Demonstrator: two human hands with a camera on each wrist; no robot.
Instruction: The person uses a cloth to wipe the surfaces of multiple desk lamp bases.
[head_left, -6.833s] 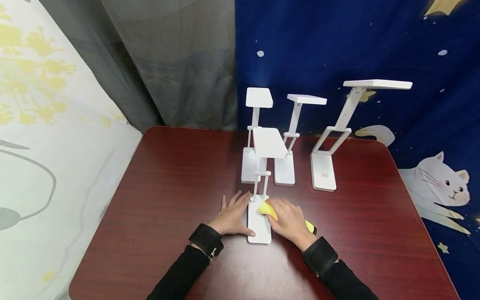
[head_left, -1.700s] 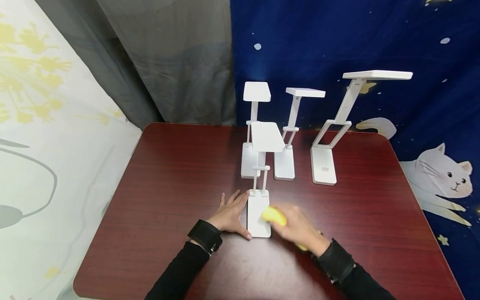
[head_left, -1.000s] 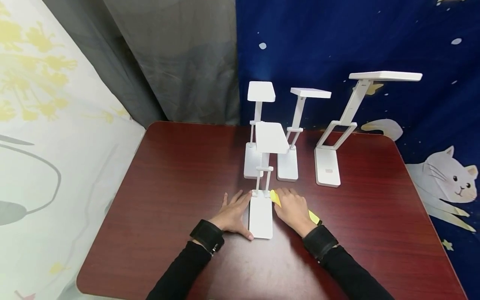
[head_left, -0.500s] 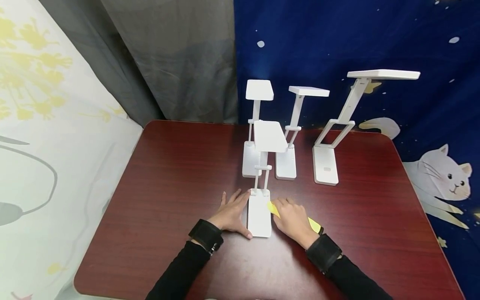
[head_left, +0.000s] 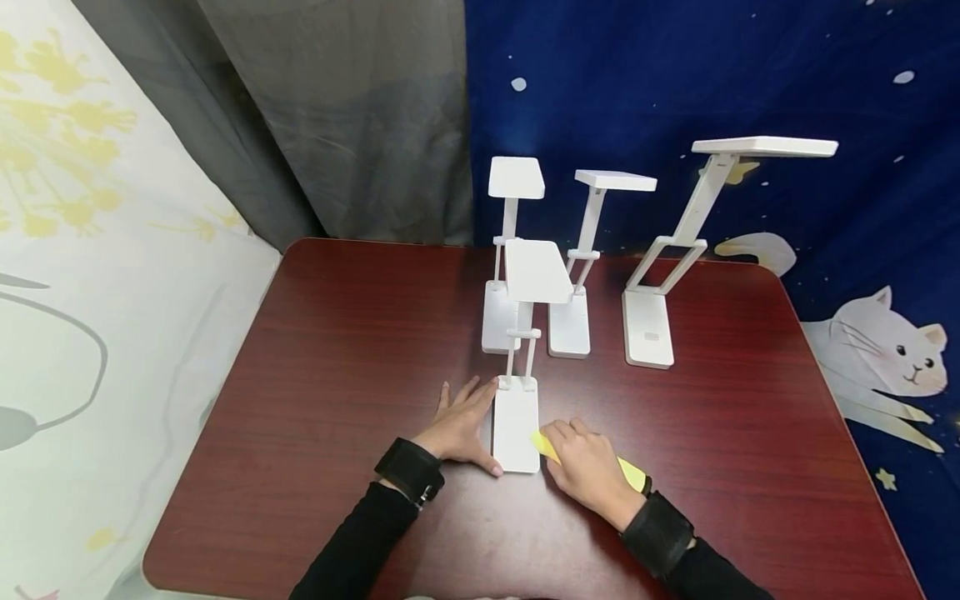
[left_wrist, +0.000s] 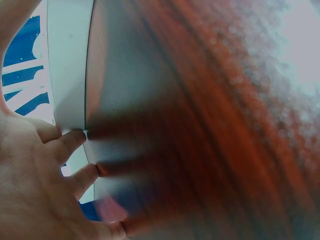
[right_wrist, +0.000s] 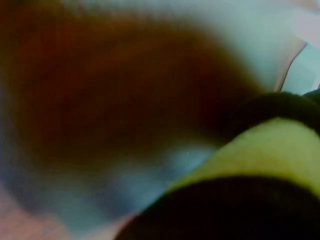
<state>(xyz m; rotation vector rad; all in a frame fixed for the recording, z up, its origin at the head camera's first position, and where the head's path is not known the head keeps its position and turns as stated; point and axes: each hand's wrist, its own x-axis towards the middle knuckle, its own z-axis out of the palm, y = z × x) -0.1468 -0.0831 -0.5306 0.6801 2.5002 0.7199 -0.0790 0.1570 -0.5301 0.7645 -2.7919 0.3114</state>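
Observation:
A white desk lamp (head_left: 516, 423) stands upright in front, its base between my hands. My left hand (head_left: 459, 432) lies spread along the left side of the base, thumb at the near corner and fingertips at the far one. In the left wrist view, the left hand's fingers (left_wrist: 75, 142) are straight and rest against the white edge. My right hand (head_left: 588, 465) grips a soft yellow cloth (head_left: 632, 475), whose front end meets the right edge of the base. In the right wrist view the yellow cloth (right_wrist: 260, 142) looks fuzzy beside dark, blurred shapes.
Behind stand more white lamps: a left lamp (head_left: 517, 177), a middle lamp (head_left: 568, 329) and a taller right lamp (head_left: 647, 333). All are on the dark red wooden table (head_left: 360, 333). A grey curtain (head_left: 360, 125) and a blue curtain (head_left: 600, 83) hang behind.
The cloth was on top of the base earliest on. Over the last second my right hand has slid it along the base's right edge toward me. My left hand stays in place.

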